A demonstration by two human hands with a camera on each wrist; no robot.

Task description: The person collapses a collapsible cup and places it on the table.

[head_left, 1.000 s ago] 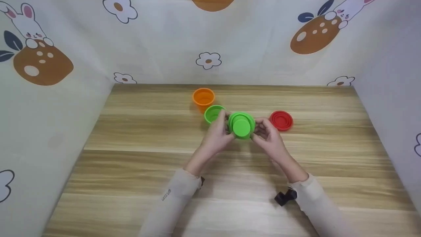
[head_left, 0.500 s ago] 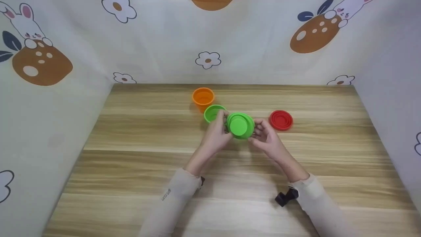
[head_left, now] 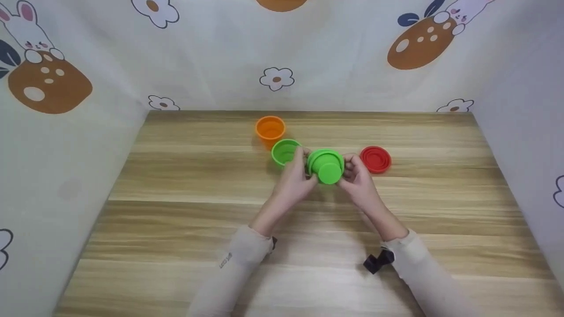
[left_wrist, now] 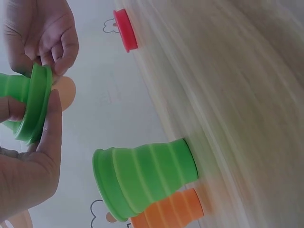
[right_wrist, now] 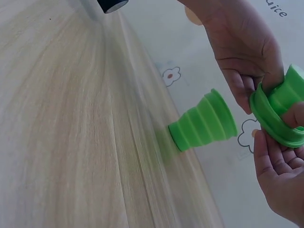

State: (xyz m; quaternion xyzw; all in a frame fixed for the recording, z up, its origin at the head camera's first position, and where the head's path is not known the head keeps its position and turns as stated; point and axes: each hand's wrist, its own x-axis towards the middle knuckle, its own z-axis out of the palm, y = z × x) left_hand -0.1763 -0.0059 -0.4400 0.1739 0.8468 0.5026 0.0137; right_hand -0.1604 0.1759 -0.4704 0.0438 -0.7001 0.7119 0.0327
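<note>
A bright green collapsible cup (head_left: 329,173) is held above the table, its round base turned towards the head camera. Its wide rim shows in the left wrist view, with the ribbed cup wall (left_wrist: 15,88) partly drawn out. My left hand (head_left: 296,178) grips the rim from the left with thumb and fingers. On the other side my right hand (head_left: 362,181) pinches the same rim, thumb nearest me. A second green collapsible cup (head_left: 284,152) stands upright just behind my left hand, fully extended with ribbed walls in the left wrist view.
An orange collapsible cup (head_left: 269,128) stands upright behind the second green one. To the right, a red collapsible cup (head_left: 375,159) lies folded flat near my right hand. The wooden table (head_left: 198,237) meets patterned cloth walls (head_left: 211,61) at the back and sides.
The held green cup first tips slightly left, then back right, and its base now juts out more towards me. Both hands keep their grip on its rim. The standing cups stay put.
</note>
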